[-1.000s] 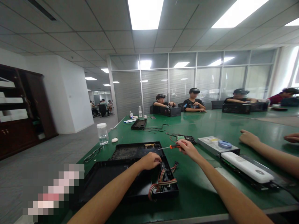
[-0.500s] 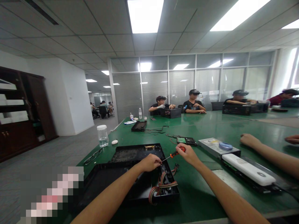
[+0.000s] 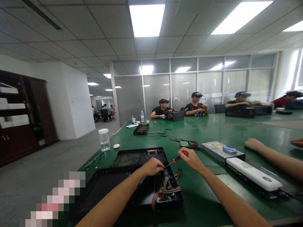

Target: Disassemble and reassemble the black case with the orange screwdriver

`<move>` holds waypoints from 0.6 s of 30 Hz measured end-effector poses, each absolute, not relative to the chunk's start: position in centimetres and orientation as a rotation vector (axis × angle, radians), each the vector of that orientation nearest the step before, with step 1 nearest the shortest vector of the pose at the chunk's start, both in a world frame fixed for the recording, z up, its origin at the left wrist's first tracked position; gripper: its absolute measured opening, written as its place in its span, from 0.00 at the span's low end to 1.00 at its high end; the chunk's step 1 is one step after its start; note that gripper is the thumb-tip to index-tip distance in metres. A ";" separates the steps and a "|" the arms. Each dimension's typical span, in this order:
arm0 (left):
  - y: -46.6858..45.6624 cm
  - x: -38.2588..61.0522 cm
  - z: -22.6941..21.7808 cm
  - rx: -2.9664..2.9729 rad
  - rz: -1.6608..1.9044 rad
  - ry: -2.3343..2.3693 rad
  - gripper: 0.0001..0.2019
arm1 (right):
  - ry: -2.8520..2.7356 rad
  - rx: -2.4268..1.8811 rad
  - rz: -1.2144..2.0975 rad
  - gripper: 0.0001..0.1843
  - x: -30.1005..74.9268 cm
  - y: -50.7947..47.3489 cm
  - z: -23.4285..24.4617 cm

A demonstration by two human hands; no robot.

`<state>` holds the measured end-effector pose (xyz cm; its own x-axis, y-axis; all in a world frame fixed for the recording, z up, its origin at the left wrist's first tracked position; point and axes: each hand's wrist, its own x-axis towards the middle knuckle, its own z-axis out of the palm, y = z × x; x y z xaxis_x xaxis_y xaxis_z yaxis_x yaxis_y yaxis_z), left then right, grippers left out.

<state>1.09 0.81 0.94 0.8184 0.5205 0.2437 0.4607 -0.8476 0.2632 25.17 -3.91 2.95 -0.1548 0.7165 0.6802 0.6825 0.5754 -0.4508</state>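
My right hand (image 3: 190, 158) is closed round the red-and-black handle of a screwdriver (image 3: 178, 158). Its thin shaft slants down to the left, the tip reaching the fingers of my left hand (image 3: 152, 166). Those fingers are pinched together at the right side of an open black metal case (image 3: 139, 197); whatever lies between them is too small to make out. A bundle of striped ribbon cables (image 3: 165, 191) hangs over the case's right edge. Behind it lies a flat, dusty black panel (image 3: 132, 158) with a brass-coloured part near its far edge.
To the right are a grey box (image 3: 214, 151) with a blue ring (image 3: 229, 149) and a white device (image 3: 254, 174). Another person's hand (image 3: 254, 144) rests beyond them. A circuit board (image 3: 189, 144), a clear jar (image 3: 104, 141) and glasses (image 3: 94, 160) lie around. Co-workers sit opposite.
My hands and the screwdriver keep nearly the same pose at the case. The whole view has shifted slightly. Across the table, one co-worker's gloved hand has lowered and another's hands have risen.
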 end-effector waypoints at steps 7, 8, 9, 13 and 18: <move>0.8 1.1 0.8 2.802 0.462 0.772 0.11 | -1.901 -1.163 0.015 0.14 25.1 -4.0 2.8; 0.8 1.1 0.8 2.800 0.464 0.772 0.11 | -1.919 -1.173 -0.002 0.14 25.0 -4.1 3.0; 0.8 1.1 0.8 2.799 0.466 0.773 0.11 | -1.943 -1.187 -0.027 0.14 24.8 -4.3 3.2; 0.8 1.0 0.8 2.794 0.474 0.785 0.11 | -2.039 -1.299 -0.235 0.17 23.5 -5.3 4.9; 0.7 0.9 0.7 2.767 0.488 0.799 0.11 | -2.215 -1.337 -0.302 0.13 21.2 -6.9 8.2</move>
